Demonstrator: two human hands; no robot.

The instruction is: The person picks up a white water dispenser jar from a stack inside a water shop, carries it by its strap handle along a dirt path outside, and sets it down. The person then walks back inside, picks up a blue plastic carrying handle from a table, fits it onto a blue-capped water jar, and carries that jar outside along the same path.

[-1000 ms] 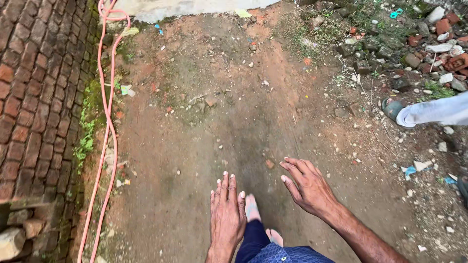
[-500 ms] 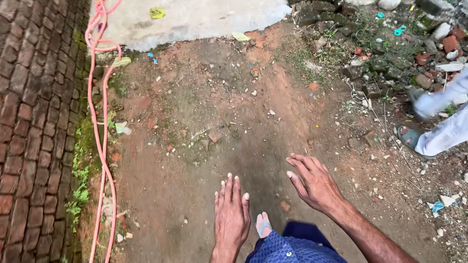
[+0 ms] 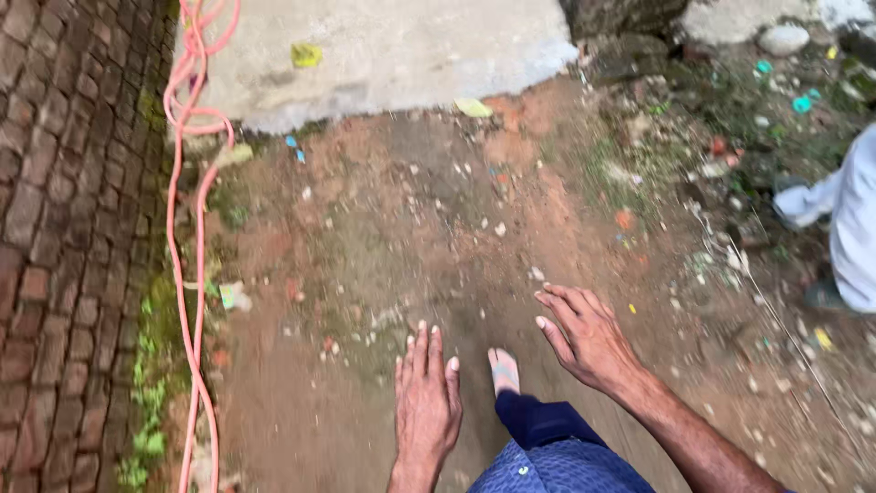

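Note:
My left hand (image 3: 424, 402) hangs palm down over a bare dirt path, fingers straight and slightly apart, holding nothing. My right hand (image 3: 584, 338) is out to the right of it, fingers loosely spread and empty. Between the two hands my own foot (image 3: 504, 370) shows in a sandal, with the blue trouser leg (image 3: 547, 447) below it. Neither hand touches anything.
An orange hose (image 3: 187, 183) runs down the left along a brick wall (image 3: 64, 228). A pale concrete slab (image 3: 392, 55) lies ahead. At the right edge stands another person's leg in light trousers (image 3: 844, 219), amid rubble and litter (image 3: 757, 100).
The view has advanced along the dirt path; the concrete slab is nearer and larger. The other person's leg has slid to the right edge. My hands stay empty and spread.

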